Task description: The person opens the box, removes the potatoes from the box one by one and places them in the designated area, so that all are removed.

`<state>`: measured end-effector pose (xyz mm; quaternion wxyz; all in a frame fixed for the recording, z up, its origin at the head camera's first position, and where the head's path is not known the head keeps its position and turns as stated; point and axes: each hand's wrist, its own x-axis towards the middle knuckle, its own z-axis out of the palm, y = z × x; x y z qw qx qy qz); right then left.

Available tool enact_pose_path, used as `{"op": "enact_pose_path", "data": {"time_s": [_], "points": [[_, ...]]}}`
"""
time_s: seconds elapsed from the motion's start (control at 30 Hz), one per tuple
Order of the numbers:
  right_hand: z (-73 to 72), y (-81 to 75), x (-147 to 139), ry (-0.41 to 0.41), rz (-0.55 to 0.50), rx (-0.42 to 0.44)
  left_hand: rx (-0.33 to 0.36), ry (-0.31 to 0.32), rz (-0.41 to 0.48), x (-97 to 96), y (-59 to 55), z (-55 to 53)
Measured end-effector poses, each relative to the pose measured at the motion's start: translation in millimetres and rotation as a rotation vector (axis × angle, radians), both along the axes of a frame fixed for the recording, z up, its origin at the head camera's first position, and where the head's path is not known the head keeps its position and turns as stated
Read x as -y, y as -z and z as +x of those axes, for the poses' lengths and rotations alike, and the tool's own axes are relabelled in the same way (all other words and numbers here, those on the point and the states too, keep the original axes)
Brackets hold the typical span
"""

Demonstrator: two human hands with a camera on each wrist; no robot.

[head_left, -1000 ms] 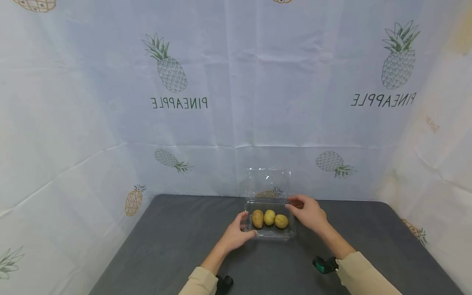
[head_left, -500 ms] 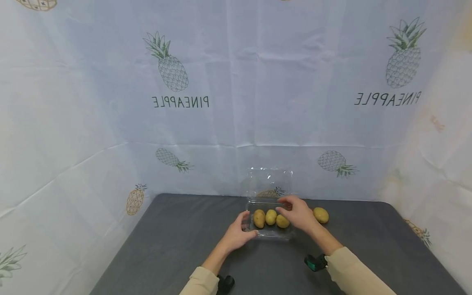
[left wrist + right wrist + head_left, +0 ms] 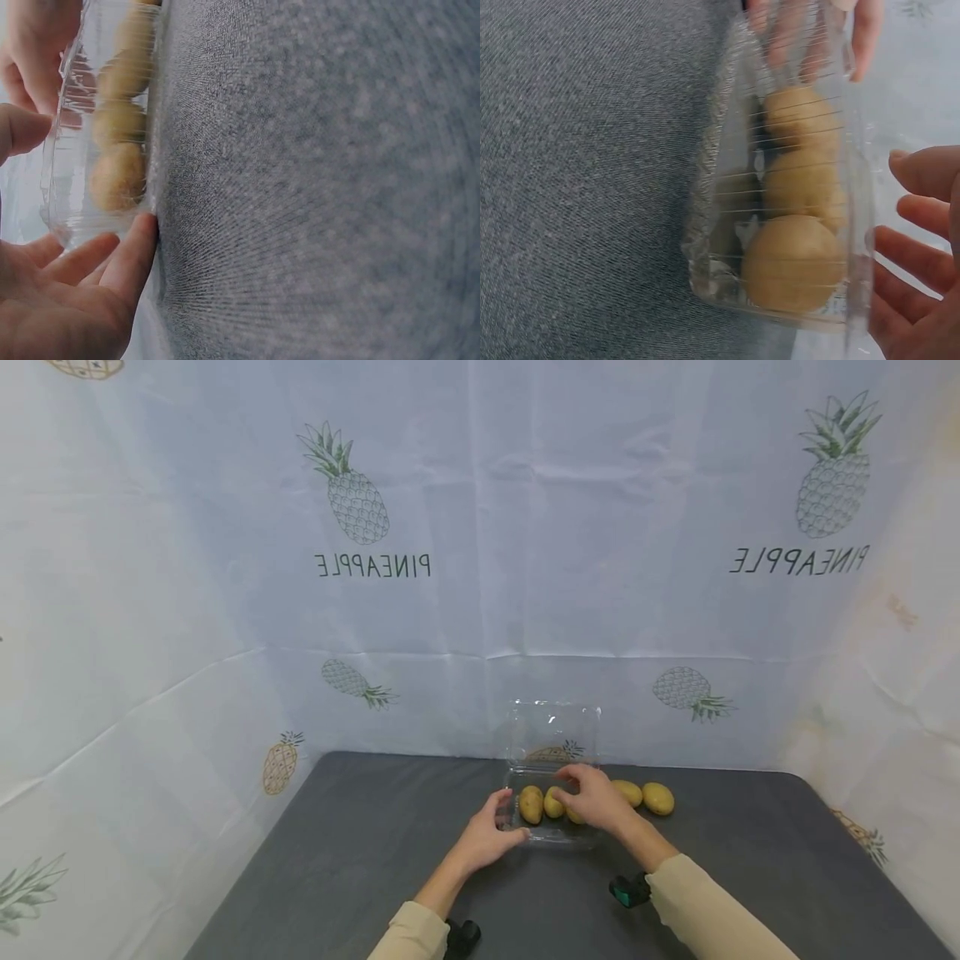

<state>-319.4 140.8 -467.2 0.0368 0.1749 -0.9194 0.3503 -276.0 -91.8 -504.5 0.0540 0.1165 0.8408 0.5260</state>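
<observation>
A clear plastic clamshell box (image 3: 553,838) stands with its lid (image 3: 553,722) raised at the back. Three potatoes (image 3: 531,805) lie in a row inside it. My left hand (image 3: 483,842) holds the box at its left end, thumb at the front rim and fingers against the end wall (image 3: 75,232). Over the right part of the box is my right hand (image 3: 600,802), its fingers spread and nothing visible between them. It partly hides the middle and right potatoes. In the right wrist view, the right hand (image 3: 922,262) is beside the box's rim, with the potatoes (image 3: 793,262) showing through the wall.
Two more potatoes (image 3: 658,798) lie on the dark grey table (image 3: 540,910), right of the box. A pale cloth printed with pineapples (image 3: 480,568) hangs behind the table and on both sides.
My right hand has moved left from the box's right edge to over its inside. The two potatoes on the right have come into sight behind it. My left hand stays on the box.
</observation>
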Motion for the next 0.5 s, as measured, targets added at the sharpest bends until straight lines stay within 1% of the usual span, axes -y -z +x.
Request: {"op": "enact_pose_path", "data": {"time_s": [0.2, 0.43, 0.5], "points": [[-8.1, 8.3, 5.1, -0.009, 0.113, 0.001, -0.008, -0.012, -0.012, -0.9, -0.6, 0.2], [-9.7, 11.5, 9.0, -0.043, 0.135, -0.01, -0.003, -0.016, -0.006, -0.8, 0.0, 0.1], [-9.2, 11.6, 10.3, -0.04, 0.151, -0.003, 0.0, -0.012, -0.004, -0.7, 0.6, 0.1]]}}
